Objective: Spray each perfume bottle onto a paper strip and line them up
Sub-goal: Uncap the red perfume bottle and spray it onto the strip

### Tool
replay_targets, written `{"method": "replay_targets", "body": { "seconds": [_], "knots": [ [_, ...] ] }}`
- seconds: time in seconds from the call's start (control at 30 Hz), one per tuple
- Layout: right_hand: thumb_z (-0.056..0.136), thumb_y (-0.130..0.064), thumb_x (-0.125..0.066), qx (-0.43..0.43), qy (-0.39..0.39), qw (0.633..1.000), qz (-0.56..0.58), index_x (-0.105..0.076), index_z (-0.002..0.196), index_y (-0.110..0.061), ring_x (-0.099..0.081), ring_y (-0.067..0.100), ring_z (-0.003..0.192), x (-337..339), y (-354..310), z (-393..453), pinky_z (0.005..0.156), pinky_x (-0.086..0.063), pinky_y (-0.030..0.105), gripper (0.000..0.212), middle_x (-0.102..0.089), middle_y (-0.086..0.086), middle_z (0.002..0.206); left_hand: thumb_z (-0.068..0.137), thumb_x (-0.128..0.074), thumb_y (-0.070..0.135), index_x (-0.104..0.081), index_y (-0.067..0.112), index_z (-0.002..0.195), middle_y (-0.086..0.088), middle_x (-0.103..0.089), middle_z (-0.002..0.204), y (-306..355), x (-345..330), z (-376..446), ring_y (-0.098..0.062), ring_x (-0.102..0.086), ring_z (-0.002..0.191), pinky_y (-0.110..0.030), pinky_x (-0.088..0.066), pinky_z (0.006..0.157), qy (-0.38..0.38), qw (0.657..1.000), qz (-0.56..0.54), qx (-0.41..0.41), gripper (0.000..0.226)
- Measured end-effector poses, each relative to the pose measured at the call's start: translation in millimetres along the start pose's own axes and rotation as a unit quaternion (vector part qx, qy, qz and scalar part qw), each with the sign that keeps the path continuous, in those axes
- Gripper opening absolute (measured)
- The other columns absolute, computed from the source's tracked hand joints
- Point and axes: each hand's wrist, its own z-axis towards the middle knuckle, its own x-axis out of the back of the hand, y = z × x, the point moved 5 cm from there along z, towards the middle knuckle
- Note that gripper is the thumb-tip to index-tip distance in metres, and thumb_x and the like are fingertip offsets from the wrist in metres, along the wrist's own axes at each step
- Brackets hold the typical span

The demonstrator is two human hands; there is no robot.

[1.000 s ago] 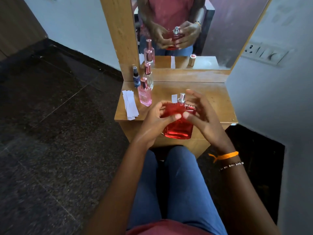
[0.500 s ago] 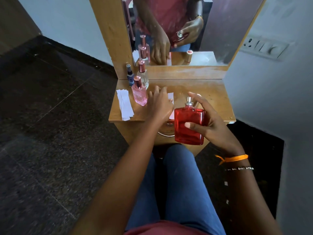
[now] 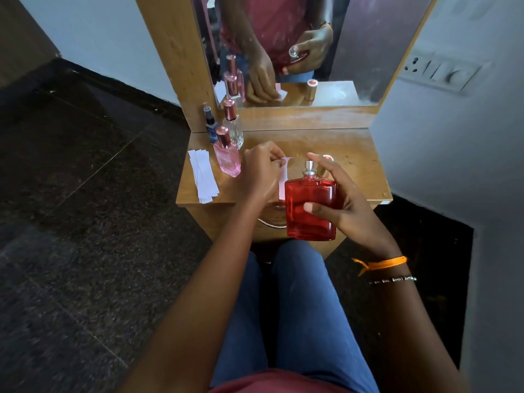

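My right hand grips a flat red perfume bottle upright over the front edge of the wooden dressing table, index finger over its silver nozzle. Just left of the bottle, my left hand pinches a white paper strip by its top end. A stack of spare strips lies at the table's left edge. Beside it stand a pink bottle, a clear bottle and a small dark blue bottle.
A mirror rises at the table's back and reflects my hands. The red bottle's cap stands behind my right fingers. A switch panel is on the right wall. Dark stone floor lies to the left; my knees are under the table.
My left hand let go of the red bottle, reached onto the table and lifted one paper strip. My right hand kept the bottle and shifted it slightly right.
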Motion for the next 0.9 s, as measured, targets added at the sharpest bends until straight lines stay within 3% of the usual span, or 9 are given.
{"method": "replay_targets", "body": {
  "seconds": [0.1,0.2,0.27,0.4,0.5,0.6,0.7,0.8,0.9],
  "knots": [
    [0.081,0.003,-0.067,0.009,0.018,1.000,0.005,-0.039,0.140,-0.026,-0.060,0.001,0.100,-1.0,-0.8,1.5,0.076,-0.055,0.021,0.071,-0.046,-0.025,0.129,0.080,-0.066,0.005,-0.068,0.008,0.077,-0.001,-0.067,0.071,4.5,4.9,-5.3,-0.007,-0.059,0.064,-0.025,-0.051,0.061,0.006,0.999,-0.035,-0.019,0.005],
    [0.079,0.000,-0.069,0.018,0.052,0.998,0.011,-0.042,0.136,-0.026,-0.061,0.006,0.101,-2.9,-2.4,2.6,0.076,-0.055,0.024,0.068,-0.048,-0.015,0.125,0.082,-0.064,0.006,-0.066,0.009,0.078,0.001,-0.065,0.072,11.3,7.9,-11.7,-0.004,-0.056,0.064,-0.017,-0.043,0.058,0.003,0.999,-0.048,-0.024,0.005],
    [0.076,-0.006,-0.070,0.030,0.075,0.997,0.004,-0.045,0.133,-0.029,-0.058,0.015,0.107,-4.4,-4.4,2.6,0.084,-0.056,0.031,0.066,-0.049,-0.015,0.124,0.085,-0.059,0.006,-0.063,0.007,0.082,0.001,-0.063,0.076,14.8,11.3,-15.8,-0.010,-0.058,0.073,-0.020,-0.043,0.063,-0.005,0.998,-0.060,-0.017,0.005],
    [0.073,-0.010,-0.074,0.038,0.104,0.994,0.019,-0.050,0.124,-0.036,-0.059,0.017,0.107,-7.1,-5.9,1.4,0.088,-0.056,0.039,0.062,-0.052,-0.027,0.119,0.087,-0.059,0.010,-0.057,0.008,0.090,0.000,-0.061,0.085,13.7,23.5,-27.3,-0.016,-0.058,0.082,-0.028,-0.043,0.070,0.002,0.997,-0.081,0.009,0.004],
    [0.071,-0.010,-0.075,0.043,0.114,0.992,0.038,-0.052,0.119,-0.039,-0.059,0.009,0.105,-8.9,-7.4,0.7,0.082,-0.056,0.030,0.060,-0.053,-0.027,0.118,0.084,-0.063,0.009,-0.055,0.009,0.097,-0.002,-0.061,0.088,8.1,30.0,-32.6,-0.013,-0.056,0.080,-0.022,-0.042,0.066,-0.009,0.994,-0.098,0.041,0.015],
    [0.073,-0.007,-0.072,0.040,0.106,0.990,0.087,-0.053,0.119,-0.036,-0.062,0.002,0.096,-11.1,-7.8,-0.7,0.073,-0.054,0.019,0.058,-0.053,-0.019,0.120,0.083,-0.063,0.003,-0.054,0.009,0.103,-0.007,-0.065,0.096,4.5,32.7,-36.9,-0.015,-0.059,0.086,-0.025,-0.049,0.074,-0.042,0.987,-0.137,0.080,0.023],
    [0.074,-0.012,-0.072,0.024,0.088,0.986,0.143,-0.053,0.121,-0.038,-0.064,0.003,0.094,-13.2,-6.4,-3.8,0.073,-0.055,0.021,0.057,-0.055,-0.019,0.119,0.082,-0.064,0.000,-0.058,0.010,0.101,-0.011,-0.066,0.099,5.2,35.1,-43.9,-0.020,-0.063,0.090,-0.033,-0.054,0.080,-0.063,0.973,-0.202,0.096,0.022],
    [0.071,-0.021,-0.072,0.002,0.077,0.983,0.169,-0.054,0.121,-0.040,-0.065,0.004,0.092,-12.8,-6.2,-6.0,0.072,-0.055,0.023,0.057,-0.059,-0.017,0.117,0.081,-0.064,-0.001,-0.063,0.010,0.097,-0.008,-0.066,0.091,5.1,38.8,-49.4,-0.018,-0.064,0.086,-0.026,-0.055,0.075,-0.067,0.965,-0.235,0.093,0.019],
    [0.073,-0.010,-0.075,0.015,0.107,0.991,0.083,-0.053,0.119,-0.042,-0.065,0.006,0.096,-9.3,-15.2,-4.5,0.074,-0.055,0.023,0.060,-0.054,-0.005,0.128,0.080,-0.066,0.001,-0.063,0.010,0.098,-0.004,-0.064,0.085,2.7,42.2,-53.7,-0.014,-0.064,0.080,-0.020,-0.054,0.068,-0.065,0.959,-0.260,0.096,0.021]
  ]
}}
